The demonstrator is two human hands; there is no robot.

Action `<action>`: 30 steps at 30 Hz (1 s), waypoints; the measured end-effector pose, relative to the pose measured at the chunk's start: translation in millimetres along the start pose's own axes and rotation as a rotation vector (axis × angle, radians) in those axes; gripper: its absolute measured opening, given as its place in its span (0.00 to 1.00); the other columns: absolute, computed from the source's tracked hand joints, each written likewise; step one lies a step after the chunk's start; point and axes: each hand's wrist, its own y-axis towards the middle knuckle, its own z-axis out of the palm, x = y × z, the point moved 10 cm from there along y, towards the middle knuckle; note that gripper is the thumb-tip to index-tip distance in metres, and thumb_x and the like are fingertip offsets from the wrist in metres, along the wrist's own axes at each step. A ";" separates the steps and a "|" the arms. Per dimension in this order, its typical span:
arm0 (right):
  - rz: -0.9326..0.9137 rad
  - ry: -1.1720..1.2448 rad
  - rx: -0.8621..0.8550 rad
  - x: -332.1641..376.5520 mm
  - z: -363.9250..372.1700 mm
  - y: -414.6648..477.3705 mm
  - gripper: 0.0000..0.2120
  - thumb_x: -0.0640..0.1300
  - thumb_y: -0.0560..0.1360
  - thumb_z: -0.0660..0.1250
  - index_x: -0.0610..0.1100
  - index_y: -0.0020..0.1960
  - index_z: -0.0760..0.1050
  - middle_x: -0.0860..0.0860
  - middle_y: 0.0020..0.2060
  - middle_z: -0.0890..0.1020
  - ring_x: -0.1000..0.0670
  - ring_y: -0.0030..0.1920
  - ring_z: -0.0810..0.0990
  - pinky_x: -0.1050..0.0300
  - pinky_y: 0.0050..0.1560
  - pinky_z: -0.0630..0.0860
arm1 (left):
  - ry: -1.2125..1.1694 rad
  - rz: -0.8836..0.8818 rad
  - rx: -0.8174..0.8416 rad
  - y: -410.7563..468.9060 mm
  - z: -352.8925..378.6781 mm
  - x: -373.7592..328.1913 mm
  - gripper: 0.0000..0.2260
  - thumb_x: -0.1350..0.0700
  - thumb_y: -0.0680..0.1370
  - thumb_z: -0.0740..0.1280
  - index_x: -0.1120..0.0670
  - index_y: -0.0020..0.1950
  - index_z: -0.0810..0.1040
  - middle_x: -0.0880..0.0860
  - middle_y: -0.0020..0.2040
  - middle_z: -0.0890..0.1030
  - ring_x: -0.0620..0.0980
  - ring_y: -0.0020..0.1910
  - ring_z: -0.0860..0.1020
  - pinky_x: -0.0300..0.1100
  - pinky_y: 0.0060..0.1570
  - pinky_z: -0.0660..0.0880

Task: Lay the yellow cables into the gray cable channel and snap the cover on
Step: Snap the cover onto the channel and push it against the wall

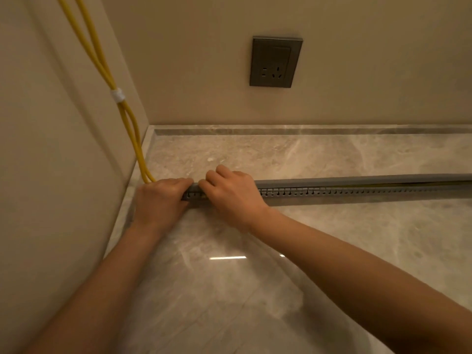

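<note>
A long gray slotted cable channel [332,194] lies on the marble floor, running from the left wall off to the right. Its gray cover [357,180] sits along the top, lifted slightly toward the right, where a strip of yellow shows in the gap. Two yellow cables [127,123], bound by a white tie, come down the left wall and enter the channel's left end. My left hand [159,200] grips that left end, fingers curled over the cover. My right hand [229,192] sits right beside it, fingers curled over the cover's top.
A gray wall socket [275,62] is set in the back wall above the floor. The left wall [51,149] stands close to my left arm. Glossy marble floor [255,277] spreads in front of the channel and behind it.
</note>
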 end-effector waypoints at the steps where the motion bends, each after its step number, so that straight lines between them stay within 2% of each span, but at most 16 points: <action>1: 0.003 -0.013 0.019 3.3 1.2 3.8 0.07 0.42 0.65 0.72 0.46 0.43 0.80 0.52 0.36 0.81 0.51 0.37 0.78 0.60 0.26 0.69 | -0.011 -0.007 0.009 -0.6 -0.7 -0.1 0.08 0.52 0.66 0.72 0.53 0.43 0.82 0.53 0.34 0.84 0.55 0.32 0.82 0.42 0.26 0.72; 4: 0.061 -0.030 0.069 0.2 2.4 8.5 0.05 0.42 0.66 0.71 0.47 0.42 0.79 0.53 0.35 0.81 0.51 0.36 0.79 0.61 0.25 0.64 | -0.046 -0.054 0.064 -1.4 1.1 1.8 0.09 0.53 0.66 0.75 0.52 0.44 0.82 0.53 0.37 0.84 0.56 0.36 0.82 0.44 0.29 0.73; 6: 0.076 0.066 0.115 -2.3 8.1 10.5 0.06 0.38 0.70 0.66 0.42 0.47 0.78 0.48 0.40 0.81 0.45 0.41 0.79 0.58 0.28 0.63 | -0.063 -0.099 0.105 -0.9 3.5 2.7 0.08 0.53 0.69 0.72 0.52 0.46 0.81 0.53 0.41 0.84 0.56 0.40 0.81 0.46 0.33 0.74; 8: 0.079 0.129 0.169 -3.0 14.2 13.3 0.09 0.36 0.74 0.60 0.39 0.52 0.74 0.44 0.46 0.79 0.41 0.47 0.76 0.54 0.32 0.63 | -0.095 -0.100 0.118 -2.5 3.6 -0.7 0.09 0.57 0.70 0.70 0.55 0.49 0.80 0.54 0.45 0.83 0.56 0.45 0.80 0.48 0.37 0.76; 10: 0.082 0.116 0.190 -4.8 15.6 15.4 0.09 0.36 0.74 0.59 0.39 0.53 0.72 0.44 0.48 0.78 0.41 0.49 0.75 0.53 0.32 0.62 | -0.099 -0.074 0.106 -5.2 0.3 -4.6 0.11 0.64 0.69 0.70 0.59 0.51 0.79 0.57 0.47 0.82 0.59 0.46 0.79 0.51 0.40 0.77; 14: 0.084 0.116 0.205 -6.0 15.1 16.9 0.08 0.35 0.72 0.61 0.39 0.50 0.74 0.44 0.46 0.79 0.41 0.48 0.76 0.55 0.32 0.60 | -0.017 -0.052 0.071 -8.9 -8.0 -7.4 0.12 0.70 0.65 0.70 0.64 0.48 0.80 0.61 0.41 0.82 0.61 0.39 0.79 0.52 0.34 0.78; 20: 0.083 0.119 0.238 -6.1 19.1 20.6 0.07 0.36 0.71 0.63 0.42 0.49 0.74 0.46 0.46 0.79 0.43 0.47 0.77 0.54 0.33 0.60 | 0.067 -0.046 0.145 -3.8 -5.3 -8.7 0.06 0.67 0.64 0.72 0.62 0.40 0.81 0.59 0.33 0.81 0.59 0.31 0.77 0.48 0.27 0.73; 30: 0.050 0.108 0.288 -3.1 22.6 22.3 0.05 0.38 0.70 0.64 0.43 0.46 0.75 0.46 0.44 0.80 0.43 0.45 0.78 0.55 0.35 0.61 | 0.100 -0.012 0.214 -2.6 0.8 -11.5 0.02 0.64 0.68 0.71 0.61 0.39 0.81 0.60 0.32 0.80 0.60 0.31 0.77 0.48 0.29 0.73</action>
